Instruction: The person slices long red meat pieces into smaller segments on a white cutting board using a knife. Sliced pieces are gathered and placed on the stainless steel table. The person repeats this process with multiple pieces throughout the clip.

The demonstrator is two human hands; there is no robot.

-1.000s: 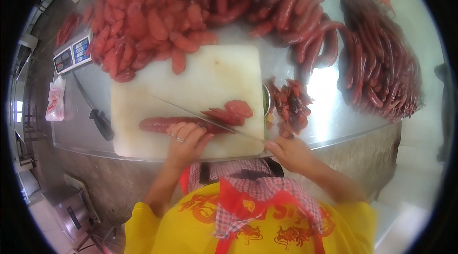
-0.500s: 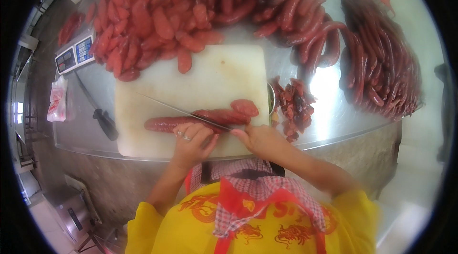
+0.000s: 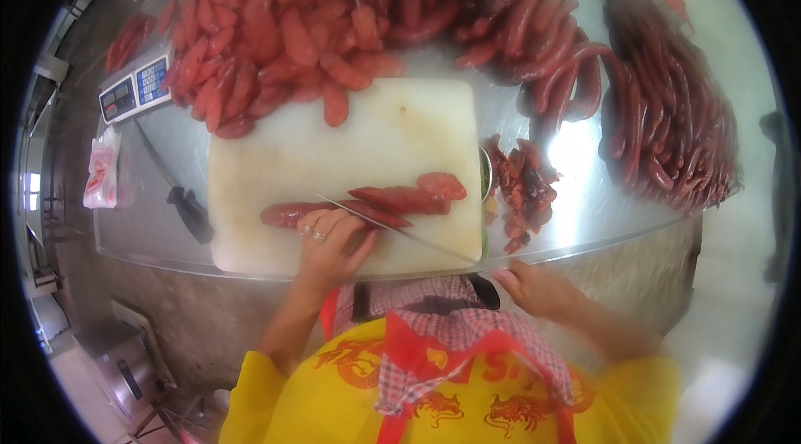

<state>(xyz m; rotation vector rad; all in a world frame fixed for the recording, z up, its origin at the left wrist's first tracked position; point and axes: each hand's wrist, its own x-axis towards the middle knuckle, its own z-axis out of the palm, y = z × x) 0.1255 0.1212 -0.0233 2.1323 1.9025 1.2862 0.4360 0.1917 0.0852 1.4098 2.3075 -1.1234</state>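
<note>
A dark red sausage lies across the near half of the white cutting board. My left hand, with rings on a finger, presses its fingers down around the sausage. Beyond the near edge of the board, my right hand is closed round the handle of a long thin knife. The blade slants over the board, its tip close above my left fingers and its edge beside the sausage's cut end. Long slanted sausage slices lie overlapping to the right of the tip.
A big heap of sausage slices spills onto the board's far edge. Whole sausages and a darker bundle lie right. Scraps sit beside the board. A second knife, a scale and plastic bags are left.
My right hand has moved right and toward my body, drawing the knife back along the sausage, so its tip now lies near my left fingers. My left hand stays on the sausage.
</note>
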